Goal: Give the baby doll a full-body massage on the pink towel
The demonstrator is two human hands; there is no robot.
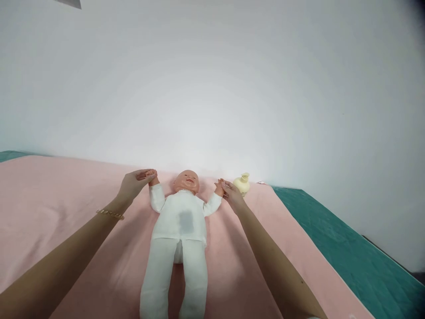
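A baby doll [169,221] in a white top and white trousers lies on its back on a pink sheet [99,266], head toward the wall. A grey patch shows on the front of its top. My left hand [133,184] is closed round the doll's hand at the left, thumb against its fingers. At the right, my right hand [233,195] pinches the doll's other hand. Both doll arms are bent and raised beside its head. The doll's feet are cut off by the lower edge of the view.
A pale yellow pump bottle [243,182] stands on the sheet just beyond my right hand. Green padded bedding [335,239] shows past the sheet's right edge. A white wall [212,88] rises behind the bed.
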